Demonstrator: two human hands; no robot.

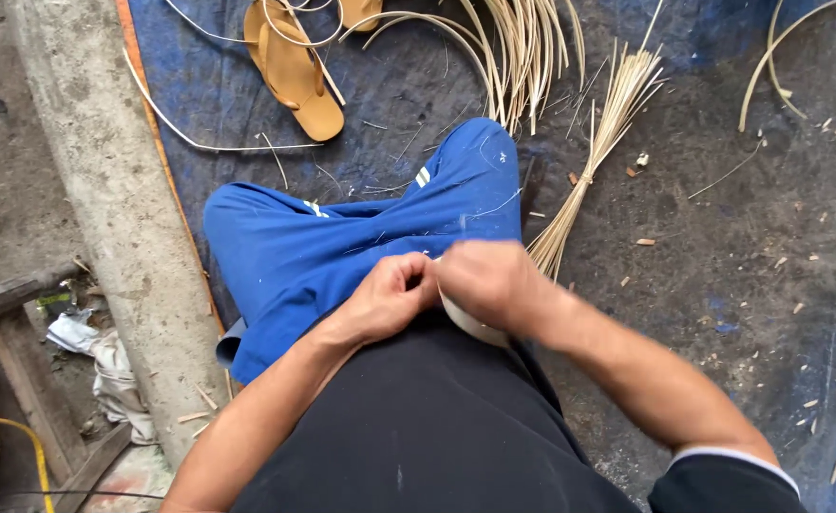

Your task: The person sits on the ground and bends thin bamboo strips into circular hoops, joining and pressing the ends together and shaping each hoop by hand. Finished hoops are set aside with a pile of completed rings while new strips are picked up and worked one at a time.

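A pale cane strip (470,323) curves at centre on the blue-trousered lap (342,252), pinched by the right hand (489,282) and left hand (391,296), both curled tight. Tied cane bundle (594,152) at one o'clock; tan sandal (294,66) at eleven.

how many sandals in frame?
2. One tan sandal lies whole on the blue tarp at top left. A second sandal is cut off by the top edge. More may lie out of view.
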